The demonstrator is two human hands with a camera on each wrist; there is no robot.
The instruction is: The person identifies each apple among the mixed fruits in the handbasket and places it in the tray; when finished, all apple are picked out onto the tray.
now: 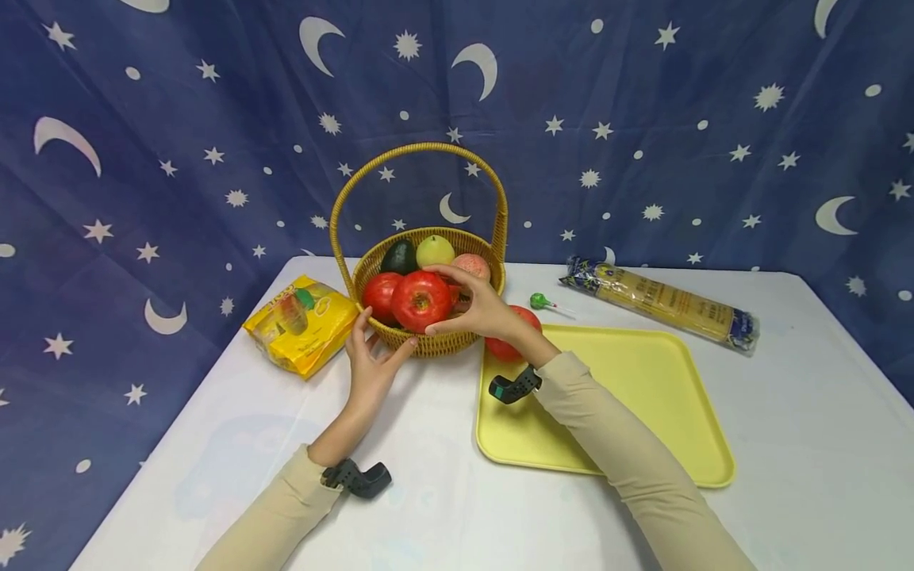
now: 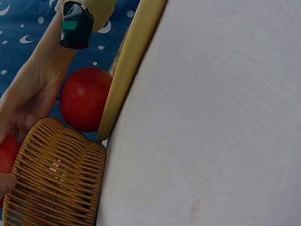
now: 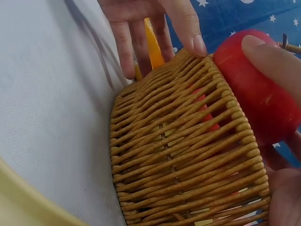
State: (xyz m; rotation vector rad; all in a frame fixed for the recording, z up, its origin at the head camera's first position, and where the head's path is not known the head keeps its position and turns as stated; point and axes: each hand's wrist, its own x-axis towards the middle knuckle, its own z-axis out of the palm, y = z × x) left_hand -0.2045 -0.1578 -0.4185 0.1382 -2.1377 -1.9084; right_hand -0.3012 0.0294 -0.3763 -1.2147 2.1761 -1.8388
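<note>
Head cam's pretty bright and even, just soft shadows on the white table [image 1: 457,507] and some shine on the plastic packet [image 1: 657,301]. Left wrist is way dimmer, tabletop gone flat grey. Right wrist's kinda hazy: basket [image 3: 188,141] weave is readable, but the close tray edge [image 3: 28,202] is blurry.

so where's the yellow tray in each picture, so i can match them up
Head: the yellow tray lies right of centre, below the middle, crossed by the right sleeve.
Left wrist: the yellow tray is a slanting strip, left of centre, running down from the top edge.
Right wrist: only part of the yellow tray shows, in the bottom left corner.
Shared landmark: the wicker basket.
</note>
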